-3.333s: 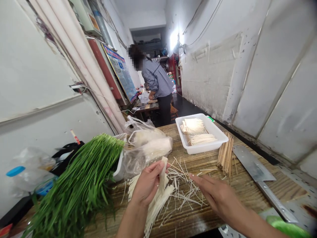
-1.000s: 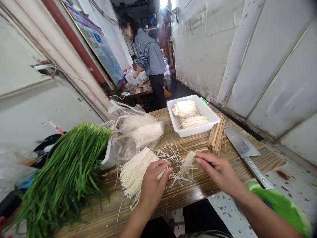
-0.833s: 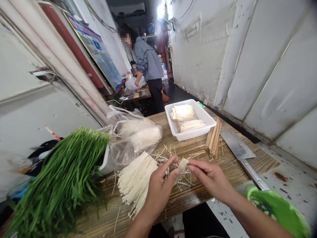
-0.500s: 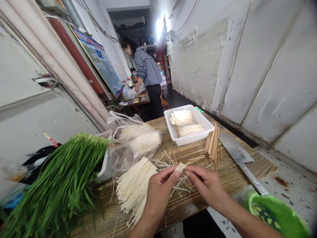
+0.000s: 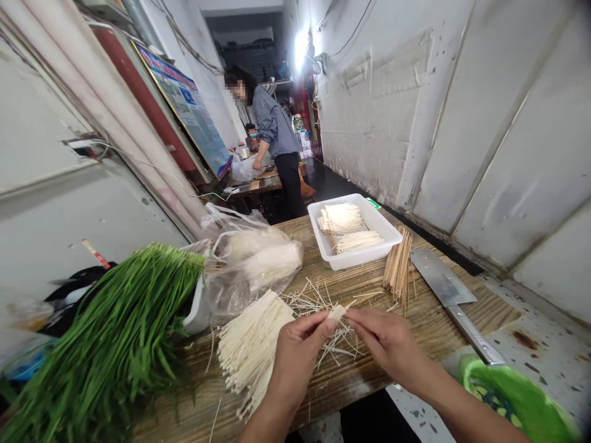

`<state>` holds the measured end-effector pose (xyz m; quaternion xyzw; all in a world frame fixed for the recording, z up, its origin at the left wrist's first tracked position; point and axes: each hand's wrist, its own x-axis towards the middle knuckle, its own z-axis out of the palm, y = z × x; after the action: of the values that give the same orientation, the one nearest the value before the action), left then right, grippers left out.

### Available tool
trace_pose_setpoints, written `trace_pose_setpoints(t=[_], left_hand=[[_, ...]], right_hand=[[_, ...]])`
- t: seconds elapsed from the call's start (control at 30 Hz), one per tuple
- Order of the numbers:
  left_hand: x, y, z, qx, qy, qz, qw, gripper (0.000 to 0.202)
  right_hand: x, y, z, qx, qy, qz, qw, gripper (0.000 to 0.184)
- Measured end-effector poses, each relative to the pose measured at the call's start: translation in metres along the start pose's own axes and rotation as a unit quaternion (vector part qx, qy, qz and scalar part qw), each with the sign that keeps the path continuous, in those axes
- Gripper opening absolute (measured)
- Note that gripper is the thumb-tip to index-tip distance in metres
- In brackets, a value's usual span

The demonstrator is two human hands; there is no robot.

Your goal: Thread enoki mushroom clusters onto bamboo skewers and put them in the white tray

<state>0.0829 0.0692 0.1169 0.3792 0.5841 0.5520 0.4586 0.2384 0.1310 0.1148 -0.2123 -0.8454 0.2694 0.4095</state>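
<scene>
Low over the wooden board, my left hand (image 5: 302,344) pinches a small bunch of enoki mushrooms (image 5: 337,312) between thumb and fingers. My right hand (image 5: 385,341) is closed at the bunch's right end, its fingertips on what looks like a thin bamboo skewer, mostly hidden. To the left of my left hand lies a large pile of enoki mushrooms (image 5: 253,338). Loose enoki strands (image 5: 339,344) are scattered under and behind both hands. Beyond them stands a white plastic tray (image 5: 357,261) holding skewered enoki. A bundle of bamboo skewers (image 5: 398,264) leans against its right corner.
A cleaver (image 5: 446,283) lies at the right, its handle past the board's edge (image 5: 498,311). Below it is a green basin (image 5: 530,394). Green chives (image 5: 115,332) and a clear plastic bag (image 5: 249,258) fill the left. Another person (image 5: 274,129) stands farther back.
Both hands keep almost the same position at the enoki bunch, with only tiny finger movement. The whole view has shifted slightly. The person at the back still bends over a table.
</scene>
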Motion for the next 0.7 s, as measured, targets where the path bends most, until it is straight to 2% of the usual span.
trace_pose_setpoints(t=[0.07,0.13,0.2,0.23,0.3,0.37,0.47,0.53,0.6,0.7], left_hand=[[-0.001,-0.001,-0.006,0.037,0.016,0.02,0.999,0.038],[-0.003,-0.003,-0.02,0.127,0.081,0.089,0.985,0.038],[-0.005,-0.008,-0.041,0.264,0.154,0.174,0.936,0.026],[-0.007,-0.012,-0.053,0.334,0.162,0.197,0.907,0.018],[-0.011,-0.021,-0.071,0.463,0.122,0.185,0.858,0.016],[-0.014,-0.028,-0.08,0.567,0.077,0.151,0.806,0.021],[-0.016,-0.033,-0.073,0.67,0.056,0.125,0.729,0.024],[-0.016,-0.034,-0.064,0.707,0.055,0.125,0.694,0.022],[-0.015,-0.035,-0.056,0.726,0.055,0.129,0.674,0.021],[-0.014,-0.036,-0.053,0.734,0.046,0.121,0.667,0.019]], right_hand=[[0.0,0.002,-0.004,0.004,0.013,0.011,1.0,0.024],[-0.001,0.005,-0.011,-0.006,0.044,0.018,0.999,0.024],[-0.005,0.01,-0.02,-0.031,0.076,0.022,0.996,0.022],[-0.008,0.013,-0.025,-0.046,0.085,0.026,0.995,0.022],[-0.014,0.019,-0.032,-0.072,0.101,0.035,0.992,0.021],[-0.019,0.025,-0.037,-0.085,0.111,0.046,0.989,0.02],[-0.026,0.027,-0.037,-0.084,0.105,0.054,0.989,0.02],[-0.027,0.026,-0.036,-0.084,0.096,0.047,0.991,0.02],[-0.028,0.023,-0.034,-0.087,0.091,0.038,0.991,0.021],[-0.029,0.019,-0.031,-0.082,0.09,0.03,0.992,0.023]])
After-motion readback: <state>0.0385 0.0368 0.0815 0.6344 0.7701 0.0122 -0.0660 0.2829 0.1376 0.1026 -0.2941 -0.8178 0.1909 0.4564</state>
